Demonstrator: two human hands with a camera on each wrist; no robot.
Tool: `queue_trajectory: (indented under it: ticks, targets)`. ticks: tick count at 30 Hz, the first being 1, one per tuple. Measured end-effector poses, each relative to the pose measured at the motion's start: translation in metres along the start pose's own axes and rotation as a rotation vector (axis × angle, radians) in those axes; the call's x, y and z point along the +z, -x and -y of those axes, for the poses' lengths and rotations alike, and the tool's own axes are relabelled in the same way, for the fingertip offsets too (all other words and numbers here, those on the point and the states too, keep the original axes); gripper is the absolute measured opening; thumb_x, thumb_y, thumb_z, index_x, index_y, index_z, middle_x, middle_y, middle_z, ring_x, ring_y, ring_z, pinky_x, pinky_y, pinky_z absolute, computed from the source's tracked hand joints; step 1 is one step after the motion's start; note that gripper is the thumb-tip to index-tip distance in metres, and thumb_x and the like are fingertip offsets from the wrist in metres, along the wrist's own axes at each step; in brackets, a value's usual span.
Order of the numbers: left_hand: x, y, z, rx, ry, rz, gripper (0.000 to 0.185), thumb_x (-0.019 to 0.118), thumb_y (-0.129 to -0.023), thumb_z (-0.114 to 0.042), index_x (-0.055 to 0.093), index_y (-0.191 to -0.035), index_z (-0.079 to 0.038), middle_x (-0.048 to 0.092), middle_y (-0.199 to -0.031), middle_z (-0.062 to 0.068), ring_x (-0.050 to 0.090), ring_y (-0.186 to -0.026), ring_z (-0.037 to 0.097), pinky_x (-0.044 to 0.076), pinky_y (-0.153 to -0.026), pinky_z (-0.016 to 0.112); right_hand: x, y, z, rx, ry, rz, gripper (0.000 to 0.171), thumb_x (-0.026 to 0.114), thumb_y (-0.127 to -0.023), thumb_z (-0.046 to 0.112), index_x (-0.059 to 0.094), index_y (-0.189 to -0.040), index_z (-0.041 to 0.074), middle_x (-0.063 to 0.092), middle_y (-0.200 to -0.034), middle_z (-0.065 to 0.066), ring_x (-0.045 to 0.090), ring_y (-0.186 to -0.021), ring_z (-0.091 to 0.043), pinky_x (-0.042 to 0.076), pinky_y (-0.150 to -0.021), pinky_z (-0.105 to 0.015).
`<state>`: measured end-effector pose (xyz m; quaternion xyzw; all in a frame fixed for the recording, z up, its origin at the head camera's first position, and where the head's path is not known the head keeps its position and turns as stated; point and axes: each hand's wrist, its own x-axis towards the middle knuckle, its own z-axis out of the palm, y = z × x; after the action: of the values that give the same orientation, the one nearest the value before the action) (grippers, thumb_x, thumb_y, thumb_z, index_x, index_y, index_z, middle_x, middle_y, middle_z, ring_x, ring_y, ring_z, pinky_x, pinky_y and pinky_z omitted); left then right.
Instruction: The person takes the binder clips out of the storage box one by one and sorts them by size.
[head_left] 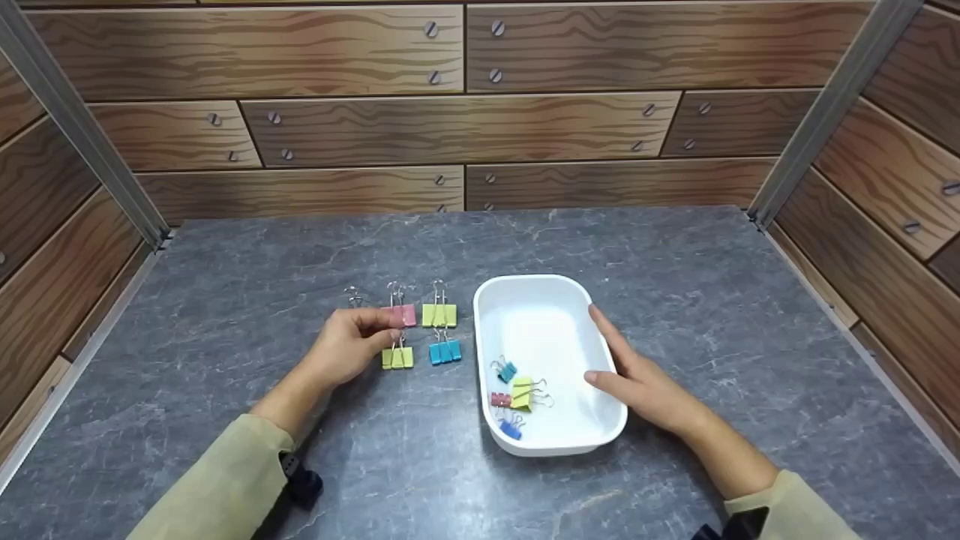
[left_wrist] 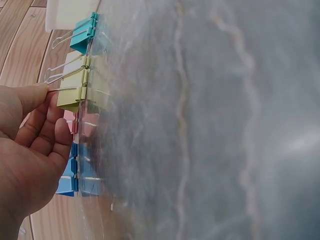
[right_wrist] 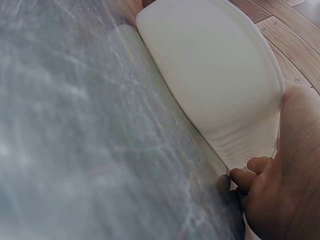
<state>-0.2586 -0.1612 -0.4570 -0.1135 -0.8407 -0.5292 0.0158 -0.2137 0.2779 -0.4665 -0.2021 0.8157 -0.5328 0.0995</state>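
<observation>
Several binder clips lie on the grey table left of a white tray: pink, yellow-green, yellow and blue. My left hand has curled fingers, and its fingertips pinch the pink clip's left edge. In the left wrist view the thumb meets the yellow clip's wire handle, with the pink clip beside the index finger. My right hand holds the tray's right wall, thumb over the rim. The tray holds several small clips.
Another clip's wire handle shows behind my left hand; it is the blue clip in the left wrist view. Wood-pattern walls enclose the table on three sides. Bare grey surface lies beyond the clips and to the tray's right.
</observation>
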Motion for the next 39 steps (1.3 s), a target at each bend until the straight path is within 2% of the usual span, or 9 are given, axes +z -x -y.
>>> queue_trajectory:
  ticks: [10, 14, 18, 22, 26, 28, 33, 39]
  targets:
    - [0.000, 0.000, -0.005, -0.014, -0.006, -0.018, 0.015, 0.074, -0.096, -0.001, 0.079, -0.110, 0.002, 0.078, -0.100, 0.009, 0.066, -0.085, 0.014, 0.053, -0.073, 0.023, 0.000, 0.000, 0.000, 0.004, 0.008, -0.007, 0.090, 0.068, -0.104, 0.022, 0.010, -0.172, 0.032, 0.012, -0.176, -0.018, 0.024, -0.155, -0.036, 0.044, -0.106, -0.021]
    - [-0.003, 0.001, -0.018, -0.008, 0.003, -0.033, 0.018, 0.075, -0.098, -0.005, 0.079, -0.113, 0.002, 0.078, -0.099, 0.009, 0.066, -0.083, 0.016, 0.053, -0.071, 0.023, 0.000, 0.000, 0.000, 0.011, 0.017, -0.012, 0.089, 0.068, -0.104, 0.023, 0.010, -0.172, 0.032, 0.012, -0.176, -0.017, 0.023, -0.156, -0.035, 0.043, -0.106, -0.020]
    - [-0.002, 0.000, -0.038, 0.044, 0.020, -0.009, 0.015, 0.075, -0.098, -0.007, 0.079, -0.112, -0.001, 0.078, -0.100, 0.009, 0.068, -0.087, 0.021, 0.055, -0.072, 0.024, 0.000, 0.000, 0.001, 0.023, 0.012, -0.011, 0.089, 0.068, -0.105, 0.024, 0.010, -0.172, 0.033, 0.012, -0.176, -0.016, 0.025, -0.155, -0.035, 0.047, -0.104, -0.023]
    - [0.006, -0.003, -0.060, 0.135, 0.023, 0.092, 0.016, 0.075, -0.098, -0.007, 0.079, -0.113, -0.003, 0.078, -0.104, 0.010, 0.070, -0.090, 0.022, 0.057, -0.075, 0.028, 0.000, 0.000, 0.001, 0.019, -0.019, 0.005, 0.088, 0.067, -0.105, 0.023, 0.009, -0.172, 0.032, 0.011, -0.176, -0.018, 0.028, -0.154, -0.038, 0.052, -0.100, -0.028]
    - [0.021, -0.009, -0.079, 0.246, -0.004, 0.235, 0.018, 0.074, -0.099, -0.009, 0.079, -0.115, -0.002, 0.078, -0.105, 0.007, 0.069, -0.091, 0.018, 0.058, -0.080, 0.032, 0.000, 0.000, 0.001, 0.010, -0.017, 0.002, 0.089, 0.067, -0.105, 0.022, 0.010, -0.172, 0.032, 0.012, -0.175, -0.018, 0.028, -0.154, -0.038, 0.051, -0.101, -0.027]
    - [0.030, -0.012, -0.087, 0.275, -0.005, 0.314, 0.019, 0.074, -0.100, -0.009, 0.079, -0.117, -0.002, 0.078, -0.107, 0.007, 0.070, -0.093, 0.017, 0.059, -0.083, 0.033, 0.000, 0.000, 0.000, 0.008, -0.014, 0.001, 0.089, 0.067, -0.105, 0.022, 0.010, -0.172, 0.032, 0.013, -0.175, -0.019, 0.028, -0.153, -0.038, 0.051, -0.101, -0.027]
    - [0.053, -0.023, -0.104, 0.292, -0.010, 0.481, 0.021, 0.073, -0.100, -0.009, 0.078, -0.119, -0.002, 0.078, -0.110, 0.009, 0.071, -0.096, 0.014, 0.059, -0.087, 0.031, 0.001, 0.000, 0.001, 0.000, -0.013, 0.001, 0.089, 0.067, -0.104, 0.021, 0.010, -0.172, 0.031, 0.014, -0.175, -0.020, 0.030, -0.153, -0.039, 0.051, -0.101, -0.026]
    - [0.079, -0.035, -0.113, 0.252, -0.019, 0.645, 0.021, 0.075, -0.099, -0.008, 0.077, -0.120, -0.002, 0.078, -0.105, 0.004, 0.071, -0.095, 0.010, 0.059, -0.088, 0.028, 0.000, 0.000, 0.001, -0.004, 0.001, -0.001, 0.089, 0.067, -0.105, 0.021, 0.009, -0.172, 0.028, 0.016, -0.174, -0.022, 0.028, -0.153, -0.039, 0.046, -0.106, -0.024]
